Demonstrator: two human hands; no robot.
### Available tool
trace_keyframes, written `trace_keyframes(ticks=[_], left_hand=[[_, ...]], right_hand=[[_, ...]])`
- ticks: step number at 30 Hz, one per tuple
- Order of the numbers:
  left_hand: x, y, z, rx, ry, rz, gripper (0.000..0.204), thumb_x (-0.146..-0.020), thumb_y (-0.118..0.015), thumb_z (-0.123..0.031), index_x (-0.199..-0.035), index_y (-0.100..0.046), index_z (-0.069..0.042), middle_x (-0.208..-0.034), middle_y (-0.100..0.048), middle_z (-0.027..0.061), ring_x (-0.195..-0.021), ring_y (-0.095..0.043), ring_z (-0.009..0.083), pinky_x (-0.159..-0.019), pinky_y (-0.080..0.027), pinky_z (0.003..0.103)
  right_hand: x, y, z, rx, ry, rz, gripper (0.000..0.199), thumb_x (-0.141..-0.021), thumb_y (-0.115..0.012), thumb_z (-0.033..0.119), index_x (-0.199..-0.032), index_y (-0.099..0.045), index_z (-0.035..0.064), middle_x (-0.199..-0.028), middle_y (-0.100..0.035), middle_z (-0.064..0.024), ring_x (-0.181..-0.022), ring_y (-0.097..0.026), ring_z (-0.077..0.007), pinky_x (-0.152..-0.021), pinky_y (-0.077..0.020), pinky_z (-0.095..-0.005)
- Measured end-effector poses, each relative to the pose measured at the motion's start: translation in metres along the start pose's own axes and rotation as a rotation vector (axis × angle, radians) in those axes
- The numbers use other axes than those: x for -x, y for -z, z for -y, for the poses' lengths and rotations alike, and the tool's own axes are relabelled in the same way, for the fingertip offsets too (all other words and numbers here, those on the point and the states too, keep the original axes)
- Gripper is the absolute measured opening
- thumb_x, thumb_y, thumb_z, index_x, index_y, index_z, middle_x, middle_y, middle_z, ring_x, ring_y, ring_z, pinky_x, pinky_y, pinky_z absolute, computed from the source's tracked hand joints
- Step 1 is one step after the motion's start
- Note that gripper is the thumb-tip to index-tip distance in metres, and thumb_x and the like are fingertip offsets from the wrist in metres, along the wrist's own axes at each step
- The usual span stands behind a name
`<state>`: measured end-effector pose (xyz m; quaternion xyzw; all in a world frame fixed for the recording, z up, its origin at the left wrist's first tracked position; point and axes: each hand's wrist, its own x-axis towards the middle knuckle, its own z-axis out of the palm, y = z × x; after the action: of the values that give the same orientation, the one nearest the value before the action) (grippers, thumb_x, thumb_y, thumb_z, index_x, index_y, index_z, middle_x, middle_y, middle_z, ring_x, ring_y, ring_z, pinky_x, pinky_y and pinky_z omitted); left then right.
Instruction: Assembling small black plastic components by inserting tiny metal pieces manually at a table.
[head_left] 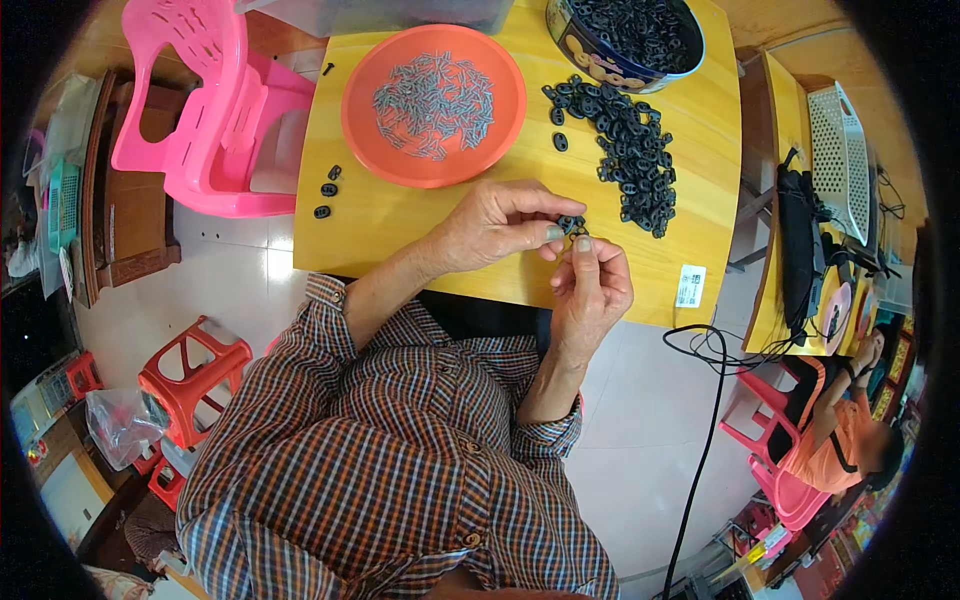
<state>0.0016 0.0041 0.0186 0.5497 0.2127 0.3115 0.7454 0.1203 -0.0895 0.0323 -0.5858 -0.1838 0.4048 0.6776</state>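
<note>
- Looking down from the head view, I hold one small black oval piece (571,224) between both hands, over the near edge of the yellow table (400,225).
- My left hand (497,226) pinches the piece with thumb and forefinger pressed together on it; the other fingers are curled loosely.
- My right hand (590,285) comes from below, its thumb and forefinger tips closed at the same piece. I cannot tell if a pin is already between them, it is too small to see.
- The orange plate (433,105) has many small grey pins (436,98) in it, well apart from my hands.
- A loose heap of black pieces (625,150) lies on the table just beyond my fingers, and the round tin (620,45) at the far edge is filled with more of them.
- Three black pieces (327,190) lie alone near the left edge of the table; I cannot tell if these are finished ones.
- My judgement: the work is at an early stage, because the heap, the tin and the plate are all quite full, so much is left.
</note>
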Motion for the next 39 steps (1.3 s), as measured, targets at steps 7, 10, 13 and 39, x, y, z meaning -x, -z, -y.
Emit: trace_keyframes(ticks=[7,10,13,39], left_hand=[[-0.0001,0.0015,0.0026,-0.022,0.035,0.026,0.031,-0.087,-0.051,0.006,-0.117,-0.060,-0.001,-0.094,-0.059,0.0055,-0.075,-0.063,0.0098,-0.070,-0.051,0.022],[0.0004,0.0018,0.0063,0.058,0.078,0.007,0.030,-0.088,-0.052,0.004,-0.116,-0.059,0.000,-0.093,-0.060,0.0054,-0.075,-0.063,0.0100,-0.069,-0.052,0.023],[0.0005,0.0029,0.0049,0.078,0.102,0.014,0.027,-0.089,-0.052,0.003,-0.115,-0.058,0.002,-0.093,-0.062,0.0059,-0.074,-0.064,0.0102,-0.068,-0.053,0.023],[0.0035,0.0018,0.0021,0.042,0.110,0.002,0.029,-0.088,-0.054,0.003,-0.117,-0.058,0.001,-0.091,-0.065,0.0071,-0.074,-0.065,0.0103,-0.068,-0.055,0.024]], right_hand=[[0.0001,0.0021,-0.0014,0.011,-0.010,0.014,0.012,-0.089,-0.060,0.011,-0.082,-0.056,0.0026,-0.060,-0.055,-0.0008,-0.046,-0.045,-0.0042,-0.043,-0.0345,-0.0169],[0.0001,0.0014,-0.0016,0.025,-0.015,0.010,0.012,-0.088,-0.061,0.012,-0.082,-0.057,0.0025,-0.059,-0.055,-0.0005,-0.046,-0.045,-0.0040,-0.042,-0.0343,-0.0169],[0.0004,0.0010,-0.0009,0.033,-0.018,0.000,0.013,-0.088,-0.062,0.013,-0.082,-0.057,0.0026,-0.059,-0.055,-0.0002,-0.045,-0.045,-0.0039,-0.042,-0.0340,-0.0168],[0.0004,-0.0015,-0.0034,0.028,-0.038,0.000,0.014,-0.089,-0.061,0.013,-0.082,-0.056,0.0020,-0.058,-0.054,-0.0004,-0.045,-0.043,-0.0038,-0.041,-0.0314,-0.0167]])
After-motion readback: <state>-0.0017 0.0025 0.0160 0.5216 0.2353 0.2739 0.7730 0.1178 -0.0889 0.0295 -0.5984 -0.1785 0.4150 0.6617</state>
